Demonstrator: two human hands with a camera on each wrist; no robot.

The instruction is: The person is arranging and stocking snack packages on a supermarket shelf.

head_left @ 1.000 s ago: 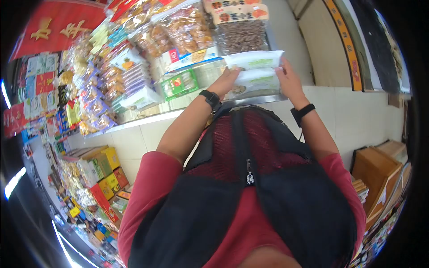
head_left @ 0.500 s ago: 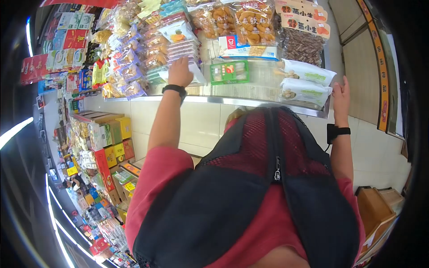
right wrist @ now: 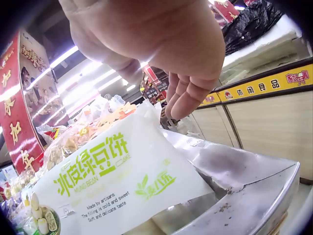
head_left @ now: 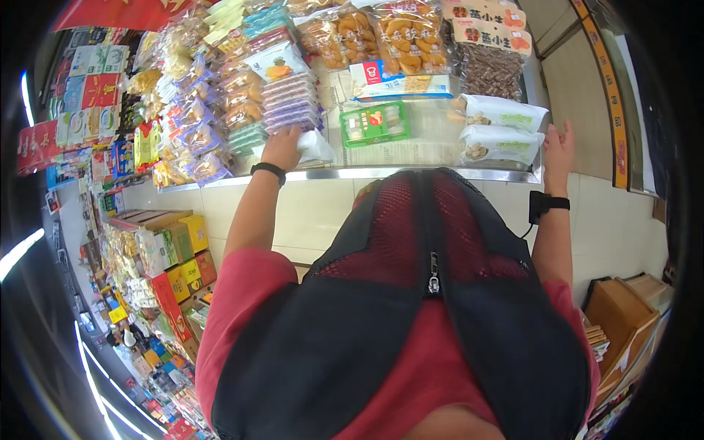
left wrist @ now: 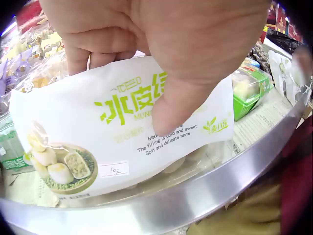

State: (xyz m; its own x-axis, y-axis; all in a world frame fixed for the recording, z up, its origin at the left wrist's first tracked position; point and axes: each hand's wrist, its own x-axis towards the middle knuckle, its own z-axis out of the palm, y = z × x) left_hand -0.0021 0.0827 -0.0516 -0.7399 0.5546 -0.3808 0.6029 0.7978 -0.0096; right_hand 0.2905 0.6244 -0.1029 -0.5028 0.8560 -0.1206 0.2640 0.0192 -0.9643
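Observation:
My left hand (head_left: 281, 149) pinches a white packet of mung bean cakes (left wrist: 73, 117) at the counter's front edge. In the left wrist view the thumb presses on the printed front and the fingers go behind the top. A handwritten price label shows on the packet. Two like white packets, a rear one (head_left: 506, 112) and a front one (head_left: 504, 144), lie at the counter's right corner. Beside them my right hand (head_left: 559, 150) is raised with loosely bent fingers, holding nothing. In the right wrist view it hovers above the end of a white packet (right wrist: 107, 181).
A metal rim (head_left: 411, 174) edges the counter. Between the white packets stands a green-trayed pack (head_left: 375, 125), with a blue-and-white packet (head_left: 402, 82) behind it. Stacked purple packs (head_left: 290, 99) lie beyond my left hand. A bag of brown snacks (head_left: 487, 72) lies at back right.
Both hands were on the white packets at right. They let go; the left hand moved left to another white packet and now pinches it. The right hand shifted just past the counter's right edge.

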